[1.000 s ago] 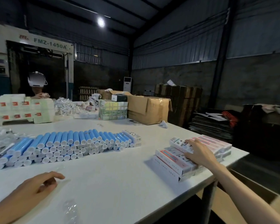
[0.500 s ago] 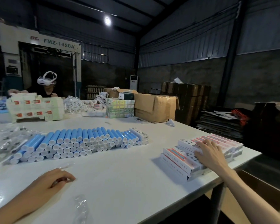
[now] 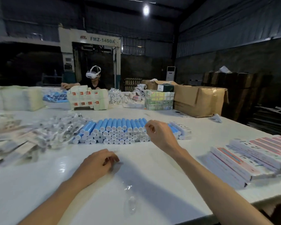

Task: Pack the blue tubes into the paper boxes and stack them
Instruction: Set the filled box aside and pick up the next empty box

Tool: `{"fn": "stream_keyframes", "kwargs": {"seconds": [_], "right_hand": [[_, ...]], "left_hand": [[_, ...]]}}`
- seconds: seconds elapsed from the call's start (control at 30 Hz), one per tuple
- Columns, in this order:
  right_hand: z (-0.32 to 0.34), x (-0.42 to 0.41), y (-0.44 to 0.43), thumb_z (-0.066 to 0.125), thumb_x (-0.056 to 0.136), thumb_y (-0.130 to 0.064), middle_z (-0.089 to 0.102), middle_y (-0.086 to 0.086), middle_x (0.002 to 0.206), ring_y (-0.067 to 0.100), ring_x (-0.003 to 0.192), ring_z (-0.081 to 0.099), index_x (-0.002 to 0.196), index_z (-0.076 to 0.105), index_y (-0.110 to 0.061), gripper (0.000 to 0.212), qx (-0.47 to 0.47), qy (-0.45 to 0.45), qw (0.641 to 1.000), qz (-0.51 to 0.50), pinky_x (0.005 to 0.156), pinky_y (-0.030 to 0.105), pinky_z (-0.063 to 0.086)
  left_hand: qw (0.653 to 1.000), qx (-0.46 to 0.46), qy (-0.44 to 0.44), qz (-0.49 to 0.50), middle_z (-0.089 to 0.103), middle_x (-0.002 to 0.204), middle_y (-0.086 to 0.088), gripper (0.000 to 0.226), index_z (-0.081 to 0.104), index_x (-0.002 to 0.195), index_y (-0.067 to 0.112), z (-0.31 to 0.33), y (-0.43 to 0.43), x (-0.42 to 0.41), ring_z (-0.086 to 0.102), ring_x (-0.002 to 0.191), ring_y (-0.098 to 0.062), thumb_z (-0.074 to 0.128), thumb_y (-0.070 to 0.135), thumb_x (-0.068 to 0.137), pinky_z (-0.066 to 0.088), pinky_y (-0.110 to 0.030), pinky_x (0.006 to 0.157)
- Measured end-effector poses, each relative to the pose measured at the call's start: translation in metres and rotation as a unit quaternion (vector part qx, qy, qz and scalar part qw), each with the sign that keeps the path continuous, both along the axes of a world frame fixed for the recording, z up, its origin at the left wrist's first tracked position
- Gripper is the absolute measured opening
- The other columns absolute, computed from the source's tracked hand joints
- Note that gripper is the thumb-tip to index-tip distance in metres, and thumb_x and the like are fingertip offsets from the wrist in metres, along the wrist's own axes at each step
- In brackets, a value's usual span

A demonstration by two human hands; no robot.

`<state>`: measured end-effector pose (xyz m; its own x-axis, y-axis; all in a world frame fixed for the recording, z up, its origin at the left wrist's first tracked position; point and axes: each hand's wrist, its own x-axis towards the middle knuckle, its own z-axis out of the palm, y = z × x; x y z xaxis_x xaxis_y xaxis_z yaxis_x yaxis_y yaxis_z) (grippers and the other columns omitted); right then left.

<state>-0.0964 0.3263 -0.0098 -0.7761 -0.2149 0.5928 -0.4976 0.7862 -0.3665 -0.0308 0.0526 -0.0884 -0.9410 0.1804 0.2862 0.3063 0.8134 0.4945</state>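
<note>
The right hand's fingers (image 3: pixel 150 127) are loose and half bent, not closed on anything. They hang just over the right end of the pile of blue tubes (image 3: pixel 117 129). I cannot tell if they touch a tube. The right hand (image 3: pixel 161 135) is up in the air, with its arm running back toward 5 o'clock.

The left hand's fingers (image 3: pixel 112 157) are curled, with the tips down on the white table (image 3: pixel 152 176). I cannot tell if they pinch anything. The left hand (image 3: pixel 96 164) rests on the table, near the tubes at its 12 o'clock.

The blue tubes lie side by side in a low heap in the middle of the table, white caps facing the person. The paper boxes (image 3: pixel 250 156) lie flat in short stacks at 3 o'clock, near the table edge, well apart from the tubes.

A heap of clear bags (image 3: pixel 62 130) sits at 10 o'clock, touching the tubes' left end. A bit of clear wrap (image 3: pixel 130 203) lies at 6 o'clock.

A brown carton (image 3: pixel 198 99) stands at 1 o'clock. Another person (image 3: pixel 94 78) sits at 11 o'clock.
</note>
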Motion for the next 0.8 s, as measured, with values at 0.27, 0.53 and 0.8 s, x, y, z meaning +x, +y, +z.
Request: {"fn": "stream_keyframes", "kwargs": {"seconds": [0.27,0.53,0.8], "right_hand": [[-0.071,0.000,-0.158,0.057,0.104,-0.012,0.073,-0.003,0.086,0.014,0.079,0.068,0.101,0.070,-0.016,0.015,-0.152,-0.131,0.957,0.208,0.076,0.035,0.056],[-0.096,-0.018,-0.175,0.058,0.103,-0.011,0.070,-0.003,0.076,0.013,0.071,0.065,0.095,0.069,-0.024,0.019,-0.165,-0.184,0.934,0.259,0.073,0.041,0.055],[-0.101,-0.022,-0.178,0.058,0.102,-0.009,0.069,-0.008,0.075,0.014,0.070,0.065,0.093,0.069,-0.030,0.025,-0.152,-0.191,0.928,0.280,0.073,0.043,0.057]], "left_hand": [[0.976,-0.023,0.038,0.211,0.067,0.090,0.012,0.008,0.054,0.090,0.034,0.010,-0.015,-0.004,0.062,0.084,-0.020,0.061,0.032,0.092,0.041,-0.033,0.069],[0.943,-0.105,0.045,0.312,0.068,0.107,0.000,0.014,0.060,0.113,0.022,0.042,-0.090,-0.020,0.066,0.096,-0.025,0.055,0.025,0.101,0.050,-0.039,0.074],[0.864,-0.183,0.032,0.468,0.057,0.141,-0.018,0.037,0.050,0.140,0.005,0.088,-0.224,-0.049,0.053,0.128,-0.038,0.046,0.025,0.109,0.048,-0.051,0.101]]}}
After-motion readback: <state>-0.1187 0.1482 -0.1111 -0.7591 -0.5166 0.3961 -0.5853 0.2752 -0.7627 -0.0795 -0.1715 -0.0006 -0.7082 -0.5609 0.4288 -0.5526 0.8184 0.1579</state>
